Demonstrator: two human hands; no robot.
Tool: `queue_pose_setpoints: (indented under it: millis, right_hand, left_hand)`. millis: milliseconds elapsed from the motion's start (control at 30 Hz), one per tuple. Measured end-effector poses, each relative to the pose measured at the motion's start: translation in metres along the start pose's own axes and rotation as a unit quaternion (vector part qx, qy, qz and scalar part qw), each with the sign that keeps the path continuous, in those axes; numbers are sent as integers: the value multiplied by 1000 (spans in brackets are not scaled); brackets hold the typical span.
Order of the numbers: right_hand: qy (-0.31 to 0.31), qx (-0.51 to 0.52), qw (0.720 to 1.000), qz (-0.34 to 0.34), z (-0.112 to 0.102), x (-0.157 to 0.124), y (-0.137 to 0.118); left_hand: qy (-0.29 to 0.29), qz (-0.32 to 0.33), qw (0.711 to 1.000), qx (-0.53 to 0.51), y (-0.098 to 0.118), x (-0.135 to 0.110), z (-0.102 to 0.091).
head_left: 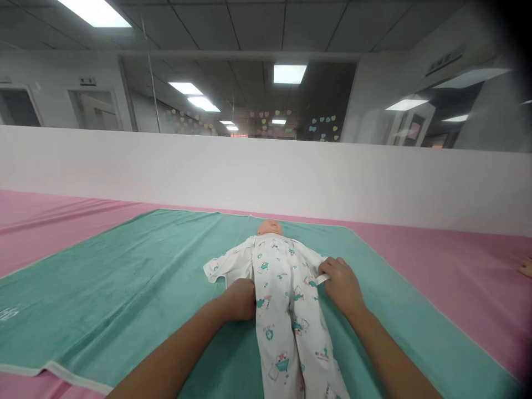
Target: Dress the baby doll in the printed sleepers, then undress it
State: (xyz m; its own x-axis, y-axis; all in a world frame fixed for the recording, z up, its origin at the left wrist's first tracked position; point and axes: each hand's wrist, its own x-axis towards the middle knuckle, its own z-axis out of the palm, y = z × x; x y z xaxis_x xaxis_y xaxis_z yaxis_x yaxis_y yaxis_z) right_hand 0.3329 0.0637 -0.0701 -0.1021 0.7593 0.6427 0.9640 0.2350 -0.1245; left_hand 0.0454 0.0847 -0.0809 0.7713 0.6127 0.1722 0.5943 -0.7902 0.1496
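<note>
A baby doll (270, 226) lies on its back on a green blanket (166, 277), its head toward the white wall. White baby clothes (277, 316) with small teal and pink prints cover it: a long-sleeved top and trousers reaching high up the chest. Against the left edge of the trousers rests my left hand (240, 299), closed, its fingertips hidden by the cloth. My right hand (341, 281), beside the doll's right-side sleeve, pinches a narrow white cloth strip (322, 279) at the garment's edge.
Under the blanket spreads a pink cover (449, 266). A low white wall (249, 172) runs along the far side, with large glass panes above it. Part of another person's hand or foot (526, 268) shows at the right edge.
</note>
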Motion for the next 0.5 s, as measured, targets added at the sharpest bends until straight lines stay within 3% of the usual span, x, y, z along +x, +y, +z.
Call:
queue_pose_setpoints:
  millis: [233,500]
  right_hand:
    - [82,10,996,45,-6,-3,18]
    - [170,74,978,97,-10,-4,11]
  left_hand:
    - [-11,-4,1000,5,3,0,-6]
    - [-5,-19,1000,-10,3,-1,-3]
